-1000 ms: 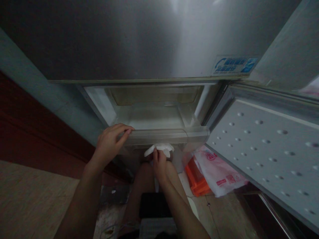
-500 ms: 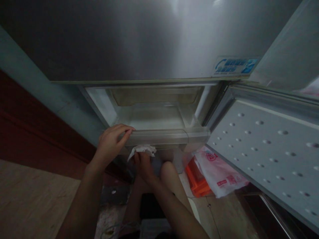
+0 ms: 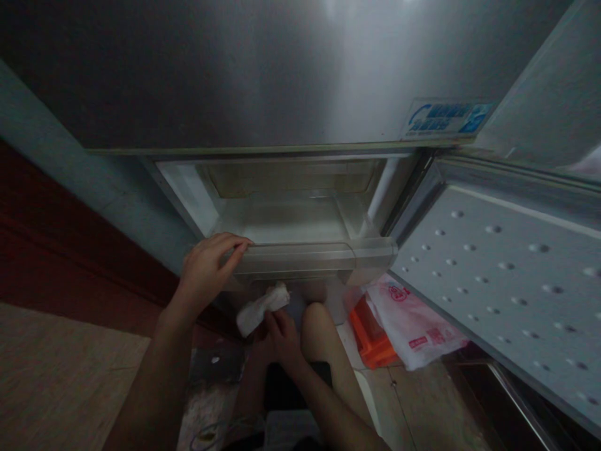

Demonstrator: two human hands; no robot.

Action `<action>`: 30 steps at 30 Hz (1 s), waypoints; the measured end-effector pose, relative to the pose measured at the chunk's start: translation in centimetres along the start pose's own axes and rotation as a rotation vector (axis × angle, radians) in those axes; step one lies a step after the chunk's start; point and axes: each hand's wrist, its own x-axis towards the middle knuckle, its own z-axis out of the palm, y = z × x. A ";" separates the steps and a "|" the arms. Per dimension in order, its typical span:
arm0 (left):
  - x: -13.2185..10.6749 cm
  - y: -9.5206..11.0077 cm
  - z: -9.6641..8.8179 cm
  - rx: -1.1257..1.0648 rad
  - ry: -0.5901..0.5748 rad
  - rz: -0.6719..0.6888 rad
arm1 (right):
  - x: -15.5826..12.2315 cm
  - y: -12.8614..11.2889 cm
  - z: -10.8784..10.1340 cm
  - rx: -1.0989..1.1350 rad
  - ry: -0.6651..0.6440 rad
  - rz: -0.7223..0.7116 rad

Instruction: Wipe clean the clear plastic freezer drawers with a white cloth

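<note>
A clear plastic freezer drawer (image 3: 300,255) is pulled part way out of the lower compartment of a fridge. My left hand (image 3: 209,266) grips the left end of its front's top edge, fingers over the rim and thumb in front. Just below the drawer front, my right hand (image 3: 283,335) pinches a crumpled white cloth (image 3: 263,309), which hangs out to the left of the fingers. From here I cannot tell whether it is fabric or paper. The visible drawer floor (image 3: 291,220) is whitish, with nothing lying on it.
The lower fridge door (image 3: 498,294) stands swung out on the right. Under it, a white and pink plastic bag (image 3: 417,326) and an orange container (image 3: 370,335) sit on the floor. The closed upper door (image 3: 263,75) overhangs the compartment. A dark red door frame (image 3: 94,263) borders the left.
My right hand has come down and slightly right, away from the drawer front, with the white cloth turned in its fingers. The left hand stays on the drawer edge.
</note>
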 end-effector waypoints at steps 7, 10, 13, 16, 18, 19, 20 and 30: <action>-0.1 -0.2 0.1 0.004 -0.003 0.002 | 0.1 -0.4 -5.7 0.091 0.238 0.076; -0.1 -0.1 0.1 -0.006 0.006 -0.004 | 1.7 -0.9 -7.7 0.126 0.300 0.073; -0.1 -0.1 0.2 -0.003 -0.002 -0.001 | 2.9 -1.6 -8.7 0.151 0.315 0.051; -0.1 -0.2 0.1 0.005 -0.011 -0.004 | 3.1 -2.3 -8.5 0.164 0.327 0.037; -0.1 -0.1 0.0 0.006 -0.009 -0.010 | 2.7 -2.4 -8.1 0.165 0.338 0.039; -0.1 -0.1 0.0 0.005 -0.006 -0.011 | 2.3 -2.3 -7.9 0.165 0.345 0.043; -0.1 -0.1 0.0 0.003 -0.004 -0.012 | 1.9 -2.1 -7.7 0.165 0.353 0.049; 0.0 -0.1 0.2 -0.003 -0.009 0.010 | 2.2 -1.9 -7.6 0.193 0.510 0.038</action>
